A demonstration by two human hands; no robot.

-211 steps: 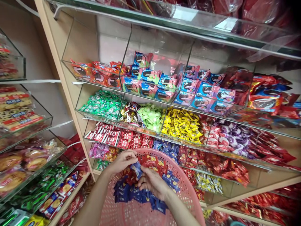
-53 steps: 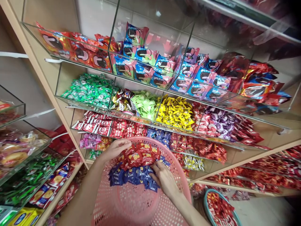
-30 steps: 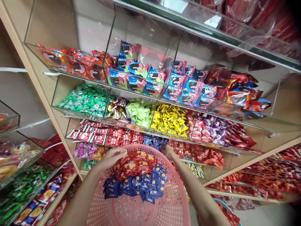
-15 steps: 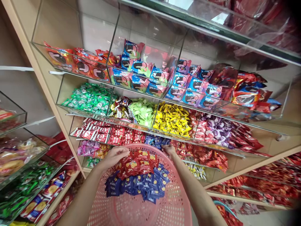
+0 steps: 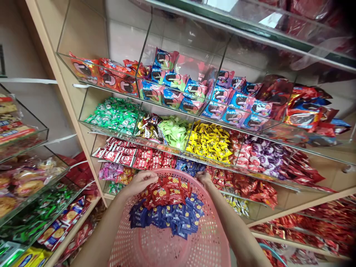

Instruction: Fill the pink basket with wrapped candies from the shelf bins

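Sorting looks well along, I judge: the left hand [image 5: 141, 181], fingers curled closed, grips the edge of a heap of red packets [image 5: 167, 192] gathered at the far side of the pink basket [image 5: 167, 248], and blue packets [image 5: 169, 218] lie in a separate band just nearer. Hardly any strays show between the two colours. The right hand [image 5: 204, 178] sits at the basket's far rim, just beside the shelf bin [image 5: 189, 166] holding blue candies; whether it holds anything I cannot tell. Both heaps lie in the basket.
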